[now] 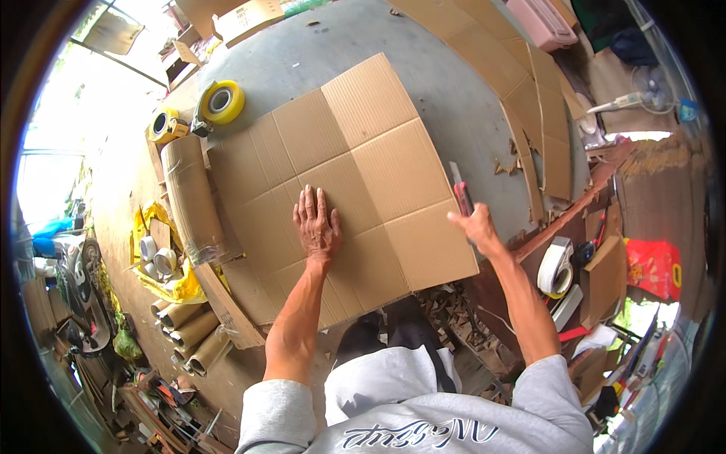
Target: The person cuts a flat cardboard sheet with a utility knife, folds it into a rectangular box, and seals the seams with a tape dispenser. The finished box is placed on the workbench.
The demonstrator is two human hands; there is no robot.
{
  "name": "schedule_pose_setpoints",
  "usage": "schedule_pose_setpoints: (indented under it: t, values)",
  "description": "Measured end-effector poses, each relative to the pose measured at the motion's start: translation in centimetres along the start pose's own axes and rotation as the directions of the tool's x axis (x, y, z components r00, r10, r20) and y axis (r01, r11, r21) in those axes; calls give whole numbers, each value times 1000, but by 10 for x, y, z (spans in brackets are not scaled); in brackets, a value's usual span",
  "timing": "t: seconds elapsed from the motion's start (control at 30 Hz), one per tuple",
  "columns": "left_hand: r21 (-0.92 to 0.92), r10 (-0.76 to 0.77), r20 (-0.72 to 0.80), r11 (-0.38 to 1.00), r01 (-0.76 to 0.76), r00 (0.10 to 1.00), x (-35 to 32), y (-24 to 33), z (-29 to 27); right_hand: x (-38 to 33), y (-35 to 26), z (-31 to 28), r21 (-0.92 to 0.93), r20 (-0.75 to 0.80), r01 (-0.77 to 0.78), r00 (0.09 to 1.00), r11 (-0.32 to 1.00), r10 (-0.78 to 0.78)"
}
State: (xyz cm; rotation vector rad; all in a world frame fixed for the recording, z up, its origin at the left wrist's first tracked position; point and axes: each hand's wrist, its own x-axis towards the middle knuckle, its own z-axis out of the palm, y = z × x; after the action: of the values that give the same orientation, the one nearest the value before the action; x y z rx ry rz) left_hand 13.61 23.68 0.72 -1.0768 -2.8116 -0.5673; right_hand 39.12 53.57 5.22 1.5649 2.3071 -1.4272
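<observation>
In the head view, the task's thing, a large creased cardboard sheet (401,185), lies flat across the middle of the frame on a grey table (318,64). The left hand (316,227) rests palm down near the sheet's centre, its fingers extended and pointing toward the top of the frame. Well apart from it, right of centre, the right hand (478,227) is closed around a red utility knife (463,198), with the blade pointing upward beside the sheet's right edge; whether the blade touches the cardboard, I cannot tell.

At upper left, a large yellow tape roll (234,106) sits just beyond the sheet's corner, near a smaller tape roll (159,123). A brown cardboard tube (189,189) lies along the sheet's left side. Long cardboard strips (484,49) spread across the upper right.
</observation>
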Motion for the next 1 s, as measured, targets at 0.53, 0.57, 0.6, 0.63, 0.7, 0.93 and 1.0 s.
schedule_pose_setpoints:
  t: [0.53, 0.57, 0.6, 0.63, 0.7, 0.93, 1.0]
  values:
    - [-15, -159, 343, 985, 175, 926, 6, -16, 9, -154, -173, 132, -351, 314, 610, 791, 711, -524]
    - [25, -98, 202, 995, 95, 974, 6, -7, 7, -150, -177, 98, -327, 357, 578, 808, 748, -468]
    - [75, -30, 62, 997, 25, 998, 5, 0, 4, -139, -168, 68, -310, 367, 543, 826, 781, -428]
    - [71, -36, 73, 997, 31, 997, 4, 1, 0, -124, -157, 36, -255, 283, 501, 856, 827, -432]
    - [65, -49, 82, 997, 44, 995, 6, 6, -5, -71, -105, -20, -281, 179, 298, 950, 913, -255]
    - [63, -17, 85, 998, 12, 996, 10, 5, -3, 4, 49, 13, 173, 170, -278, 953, 945, 249]
    - [60, -31, 93, 998, 25, 995, 10, 5, -2, -2, 42, 22, 71, -23, -165, 986, 984, 167]
